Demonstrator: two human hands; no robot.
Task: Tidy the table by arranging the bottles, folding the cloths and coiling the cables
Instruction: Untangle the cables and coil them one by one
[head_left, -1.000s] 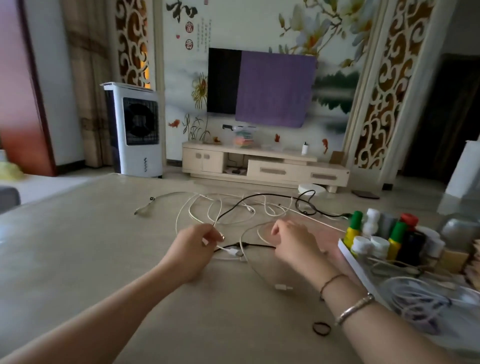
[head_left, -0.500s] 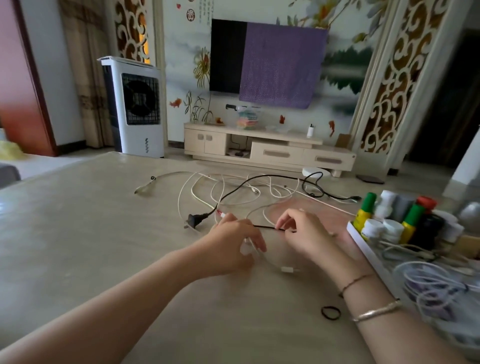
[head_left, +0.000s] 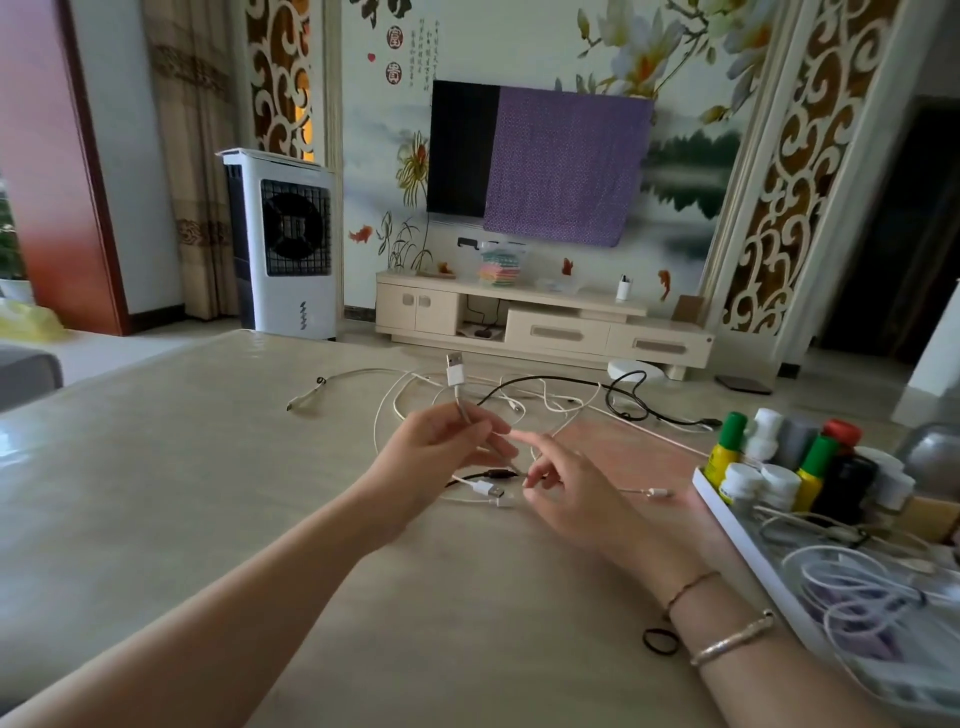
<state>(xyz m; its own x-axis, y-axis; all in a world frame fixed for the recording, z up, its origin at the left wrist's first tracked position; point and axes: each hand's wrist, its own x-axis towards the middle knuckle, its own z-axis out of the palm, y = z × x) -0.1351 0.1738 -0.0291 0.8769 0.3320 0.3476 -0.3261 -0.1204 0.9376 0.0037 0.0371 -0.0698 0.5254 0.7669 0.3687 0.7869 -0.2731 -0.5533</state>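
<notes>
White cable (head_left: 464, 410), flat on the table (head_left: 156, 467) half a second ago, is now lifted by the left hand (head_left: 436, 457), fingers pinching it below its upright plug. The right hand (head_left: 566, 488), beside the left, has dropped the black cable (head_left: 493, 474), forefinger out, other fingers loosely curled. Judging by this, coiling can start.

Head view, single camera: worn at head height, facing forward and slightly down across the table (head_left: 156, 493); hands near in the foreground, TV wall (head_left: 540, 161) far behind.
</notes>
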